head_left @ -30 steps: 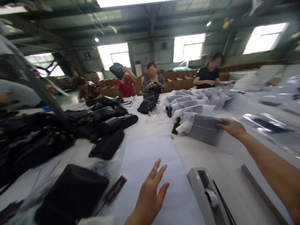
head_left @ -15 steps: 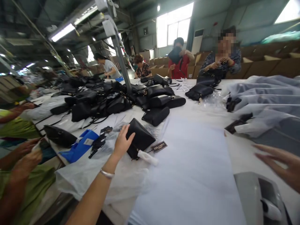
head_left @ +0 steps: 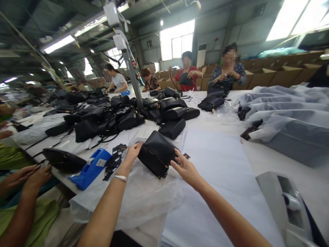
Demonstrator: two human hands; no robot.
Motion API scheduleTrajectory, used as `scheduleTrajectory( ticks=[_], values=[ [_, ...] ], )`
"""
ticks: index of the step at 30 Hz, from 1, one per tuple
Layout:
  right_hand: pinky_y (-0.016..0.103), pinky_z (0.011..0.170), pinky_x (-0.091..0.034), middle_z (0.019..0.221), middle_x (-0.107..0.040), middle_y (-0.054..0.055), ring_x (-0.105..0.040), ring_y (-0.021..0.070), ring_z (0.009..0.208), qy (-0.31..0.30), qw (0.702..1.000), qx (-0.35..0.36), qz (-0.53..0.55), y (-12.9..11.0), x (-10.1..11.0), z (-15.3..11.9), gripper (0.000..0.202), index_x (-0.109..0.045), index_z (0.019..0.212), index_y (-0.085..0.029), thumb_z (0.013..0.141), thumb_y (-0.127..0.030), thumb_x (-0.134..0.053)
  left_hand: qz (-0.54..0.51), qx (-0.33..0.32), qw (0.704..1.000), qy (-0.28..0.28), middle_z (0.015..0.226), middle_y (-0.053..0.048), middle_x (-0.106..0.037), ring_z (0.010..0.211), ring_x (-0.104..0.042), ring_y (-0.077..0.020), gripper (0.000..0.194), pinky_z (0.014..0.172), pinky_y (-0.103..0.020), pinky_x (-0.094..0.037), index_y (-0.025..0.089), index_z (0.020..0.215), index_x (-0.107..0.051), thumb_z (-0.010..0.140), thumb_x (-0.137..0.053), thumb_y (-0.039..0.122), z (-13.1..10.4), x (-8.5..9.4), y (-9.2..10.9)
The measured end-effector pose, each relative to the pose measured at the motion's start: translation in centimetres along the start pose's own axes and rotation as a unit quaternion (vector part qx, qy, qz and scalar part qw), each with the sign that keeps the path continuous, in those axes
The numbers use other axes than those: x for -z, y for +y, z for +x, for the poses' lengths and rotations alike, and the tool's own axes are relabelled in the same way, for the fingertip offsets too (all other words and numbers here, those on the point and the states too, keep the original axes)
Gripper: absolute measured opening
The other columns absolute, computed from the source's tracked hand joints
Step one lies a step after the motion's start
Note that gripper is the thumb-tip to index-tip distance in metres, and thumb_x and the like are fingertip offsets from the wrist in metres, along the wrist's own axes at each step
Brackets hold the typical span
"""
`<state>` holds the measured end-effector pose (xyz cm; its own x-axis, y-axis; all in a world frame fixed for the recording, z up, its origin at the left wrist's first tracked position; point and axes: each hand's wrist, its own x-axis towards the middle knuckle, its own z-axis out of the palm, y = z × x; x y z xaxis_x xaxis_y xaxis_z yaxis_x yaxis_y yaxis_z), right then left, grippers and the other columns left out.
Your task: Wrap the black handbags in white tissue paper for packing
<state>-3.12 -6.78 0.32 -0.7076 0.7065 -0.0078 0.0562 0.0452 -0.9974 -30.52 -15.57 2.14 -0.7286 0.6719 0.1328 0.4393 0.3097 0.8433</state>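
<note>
A black handbag (head_left: 158, 152) with a gold zip is tilted between my two hands over the table. My left hand (head_left: 133, 155), with a silver bangle at the wrist, is closed on its left corner. At the right edge, my right hand (head_left: 185, 168) grips the bag with thumb and fingers; part of the fingers is hidden. A small dark hang tag (head_left: 186, 156) shows just behind my right fingers. Under the bag lies a crumpled translucent plastic bag (head_left: 123, 206). A stack of white sheets (head_left: 218, 178) lies to the right.
Black handbags (head_left: 120, 113) are heaped around a metal post (head_left: 132, 68). A blue tape dispenser (head_left: 94, 168) and black tags (head_left: 114, 163) lie left; a grey tape dispenser (head_left: 285, 202) stands right. Wrapped bags (head_left: 290, 120) line the right side. A co-worker's hands (head_left: 36, 178) are at left; other people work opposite.
My right hand has come in from the far right and taken the handbag's right side. The handbag has turned, bringing its zip into view. The white wrapped piece beside it is out of sight.
</note>
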Motion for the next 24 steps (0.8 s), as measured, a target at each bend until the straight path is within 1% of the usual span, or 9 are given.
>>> scheduleTrajectory(
  ticks=[4, 6, 8, 10, 13, 15, 19, 21, 24],
  values=[
    [0.047, 0.111, -0.039, 0.157, -0.033, 0.006, -0.04, 0.0277, 0.139, 0.044, 0.994, -0.031, 0.098, -1.5, 0.1, -2.2, 0.081, -0.028, 0.153, -0.034, 0.085, -0.065, -0.059, -0.088, -0.029, 0.995, -0.042, 0.108, -0.009, -0.073, 0.093, -0.068, -0.0208, 0.069, 0.081, -0.033, -0.054, 0.017, 0.129, -0.06, 0.093, -0.032, 0.068, -4.1, -1.0, 5.7],
    [0.045, 0.108, -0.043, 0.158, -0.032, 0.003, -0.04, 0.0261, 0.14, 0.07, 0.986, -0.042, 0.144, -2.1, 1.3, -4.0, 0.078, -0.024, 0.153, -0.037, 0.087, -0.066, -0.054, -0.185, -0.075, 0.971, -0.129, 0.115, -0.01, -0.071, 0.093, -0.068, -0.02, 0.059, 0.083, -0.032, -0.054, 0.017, 0.127, -0.062, 0.095, -0.04, 0.062, -7.7, -2.9, 8.6],
    [0.043, 0.1, -0.05, 0.156, -0.036, 0.002, -0.045, 0.0257, 0.136, 0.097, 0.978, -0.056, 0.178, -2.4, 2.9, -5.7, 0.076, -0.019, 0.153, -0.041, 0.089, -0.068, -0.049, -0.214, -0.126, 0.947, -0.205, 0.117, -0.01, -0.071, 0.099, -0.067, -0.0207, 0.05, 0.09, -0.032, -0.052, 0.017, 0.121, -0.067, 0.095, -0.048, 0.054, -11.3, -5.4, 11.0],
    [0.041, 0.09, -0.056, 0.151, -0.044, 0.003, -0.055, 0.0264, 0.126, 0.136, 0.967, -0.093, 0.194, -2.1, 4.6, -7.3, 0.08, -0.014, 0.153, -0.043, 0.087, -0.07, -0.05, -0.223, -0.161, 0.919, -0.281, 0.117, -0.007, -0.072, 0.106, -0.066, -0.0212, 0.044, 0.096, -0.033, -0.051, 0.02, 0.127, -0.064, 0.096, -0.05, 0.048, -14.4, -8.0, 12.2],
    [0.039, 0.076, -0.058, 0.141, -0.056, 0.007, -0.066, 0.0274, 0.11, 0.194, 0.945, -0.171, 0.198, -0.9, 6.2, -8.8, 0.093, -0.009, 0.153, -0.044, 0.08, -0.066, -0.063, -0.246, -0.179, 0.882, -0.359, 0.121, -0.006, -0.07, 0.111, -0.065, -0.022, 0.04, 0.099, -0.035, -0.051, 0.022, 0.129, -0.062, 0.098, -0.048, 0.042, -17.2, -11.2, 12.1],
    [0.035, 0.071, -0.058, 0.133, -0.062, 0.006, -0.068, 0.0267, 0.104, 0.2, 0.941, -0.189, 0.197, 0.1, 6.4, -9.2, 0.095, -0.013, 0.152, -0.044, 0.078, -0.06, -0.07, -0.24, -0.17, 0.896, -0.333, 0.119, -0.006, -0.07, 0.109, -0.066, -0.0222, 0.037, 0.095, -0.035, -0.054, 0.022, 0.125, -0.064, 0.098, -0.047, 0.039, -18.1, -12.5, 11.2],
    [0.03, 0.067, -0.057, 0.132, -0.063, 0.0, -0.069, 0.0223, 0.098, 0.198, 0.943, -0.177, 0.2, 1.6, 5.7, -8.7, 0.081, -0.03, 0.146, -0.046, 0.077, -0.055, -0.073, -0.177, -0.178, 0.958, -0.136, 0.123, -0.009, -0.066, 0.114, -0.062, -0.022, 0.029, 0.093, -0.036, -0.055, 0.022, 0.119, -0.063, 0.097, -0.047, 0.031, -19.5, -12.5, 8.0],
    [0.029, 0.066, -0.058, 0.131, -0.064, -0.001, -0.07, 0.0214, 0.095, 0.207, 0.938, -0.18, 0.211, 2.2, 5.6, -8.0, 0.077, -0.037, 0.143, -0.044, 0.076, -0.053, -0.075, -0.097, -0.224, 0.967, -0.068, 0.133, -0.009, -0.06, 0.127, -0.054, -0.0223, 0.031, 0.105, -0.042, -0.048, 0.024, 0.125, -0.059, 0.097, -0.046, 0.026, -20.5, -11.6, 5.9],
    [0.03, 0.065, -0.06, 0.124, -0.068, 0.0, -0.071, 0.0222, 0.092, 0.216, 0.928, -0.191, 0.237, 3.1, 6.1, -7.3, 0.075, -0.046, 0.138, -0.038, 0.071, -0.048, -0.079, 0.078, -0.281, 0.956, -0.042, 0.15, -0.007, -0.047, 0.143, -0.035, -0.0252, 0.044, 0.118, -0.054, -0.029, 0.03, 0.139, -0.049, 0.095, -0.049, 0.022, -22.2, -9.9, 2.0]
  ],
)
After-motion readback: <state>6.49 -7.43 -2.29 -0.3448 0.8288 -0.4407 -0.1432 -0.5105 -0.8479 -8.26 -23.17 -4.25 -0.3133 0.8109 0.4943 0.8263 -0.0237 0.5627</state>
